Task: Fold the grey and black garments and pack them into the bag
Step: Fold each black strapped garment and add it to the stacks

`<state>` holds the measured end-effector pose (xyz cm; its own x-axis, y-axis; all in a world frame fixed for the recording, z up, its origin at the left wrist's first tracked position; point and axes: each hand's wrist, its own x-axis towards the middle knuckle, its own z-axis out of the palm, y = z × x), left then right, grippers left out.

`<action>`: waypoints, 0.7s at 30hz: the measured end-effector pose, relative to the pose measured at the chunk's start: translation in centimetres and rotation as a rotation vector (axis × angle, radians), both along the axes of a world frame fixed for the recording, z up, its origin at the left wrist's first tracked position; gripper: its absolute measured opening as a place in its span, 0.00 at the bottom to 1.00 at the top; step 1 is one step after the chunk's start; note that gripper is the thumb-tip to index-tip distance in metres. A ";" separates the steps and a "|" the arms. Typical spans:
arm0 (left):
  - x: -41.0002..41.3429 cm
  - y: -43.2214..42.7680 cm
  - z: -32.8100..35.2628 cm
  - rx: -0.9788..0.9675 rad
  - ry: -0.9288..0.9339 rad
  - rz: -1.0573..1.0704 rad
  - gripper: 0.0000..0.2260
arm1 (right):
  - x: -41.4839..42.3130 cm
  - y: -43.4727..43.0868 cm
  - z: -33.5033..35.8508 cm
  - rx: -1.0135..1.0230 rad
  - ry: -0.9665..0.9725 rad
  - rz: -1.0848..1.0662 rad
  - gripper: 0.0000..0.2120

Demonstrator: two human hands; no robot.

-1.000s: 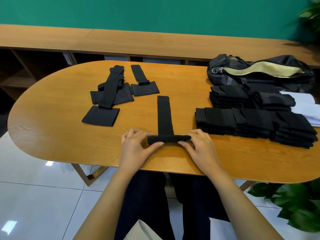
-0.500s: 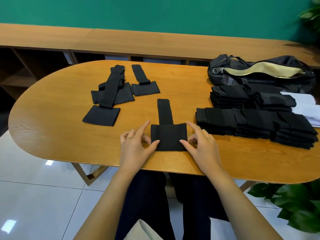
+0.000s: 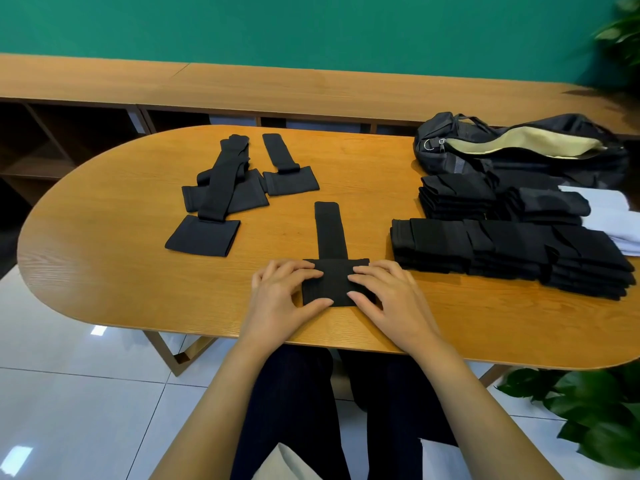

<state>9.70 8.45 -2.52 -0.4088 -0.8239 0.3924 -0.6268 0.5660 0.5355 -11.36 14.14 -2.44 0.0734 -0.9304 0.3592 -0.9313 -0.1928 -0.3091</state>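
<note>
Black garment (image 3: 330, 233) lies near the worktop's (image 3: 104, 271) front edge, its fold pressed under my left grip (image 3: 280, 296) and right grip (image 3: 384, 296), fingers spread, clasping nothing; lifting off could spring it open.

Both bare forearms (image 3: 221, 393) reach forward from the bottom of the view, angling slightly towards each other. The left hand (image 3: 282, 299) lies palm-down, fingers straight and a little spread, thumb pointing inward. The right hand (image 3: 389, 299) mirrors it (fingertips almost facing the left's). The palms seem to press lightly, though the view cannot confirm it.
</note>
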 end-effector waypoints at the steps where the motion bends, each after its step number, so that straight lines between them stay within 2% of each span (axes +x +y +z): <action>1: 0.0 0.0 0.1 0.013 -0.018 -0.007 0.25 | 0.0 0.0 0.0 0.010 -0.011 -0.012 0.16; 8: 0.0 -0.1 -0.2 0.019 -0.052 -0.003 0.24 | 0.1 0.1 0.1 0.015 -0.063 -0.028 0.16; 17: -0.1 0.0 -0.1 0.008 -0.019 0.003 0.25 | -0.2 0.2 0.3 0.042 -0.060 0.044 0.25; 21: -0.1 0.0 -0.2 0.011 -0.002 0.007 0.25 | -0.2 0.2 0.2 0.000 -0.040 0.035 0.21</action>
